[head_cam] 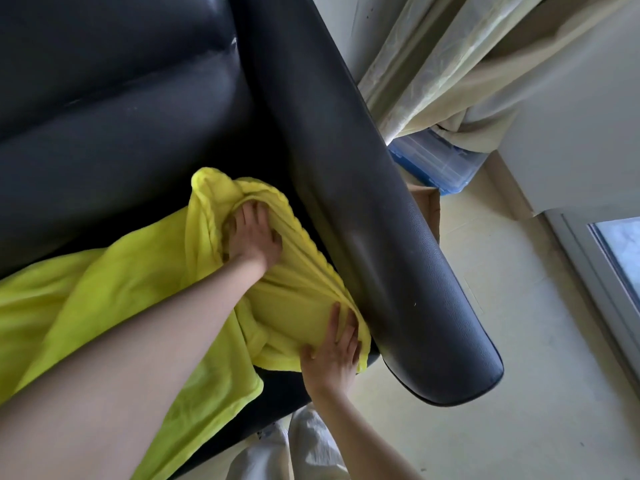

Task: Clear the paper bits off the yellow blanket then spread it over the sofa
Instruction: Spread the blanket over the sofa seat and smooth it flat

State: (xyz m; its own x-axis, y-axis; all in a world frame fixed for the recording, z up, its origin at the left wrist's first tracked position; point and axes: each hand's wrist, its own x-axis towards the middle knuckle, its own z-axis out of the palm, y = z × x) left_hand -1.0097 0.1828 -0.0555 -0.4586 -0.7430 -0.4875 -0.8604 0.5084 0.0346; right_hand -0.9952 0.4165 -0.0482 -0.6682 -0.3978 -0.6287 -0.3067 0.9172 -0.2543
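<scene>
The yellow blanket (104, 306) lies bunched on the black leather sofa (121, 116), stretching from the lower left up to the right armrest (363, 220). My left hand (254, 237) presses into a gathered mound of the blanket at the seat's corner, fingers sunk in the folds. My right hand (332, 348) lies on the blanket's near edge beside the armrest, fingers fairly straight. Tight pleats run through the fabric between the two hands. I see no paper bits on the visible part of the blanket.
Pale curtains (433, 64) hang beyond the armrest, with a clear blue-lidded storage box (440, 164) and a cardboard box (427, 202) on the cream tiled floor (502, 341). A window frame (595, 265) is at the right. My white trousers (294, 445) show below.
</scene>
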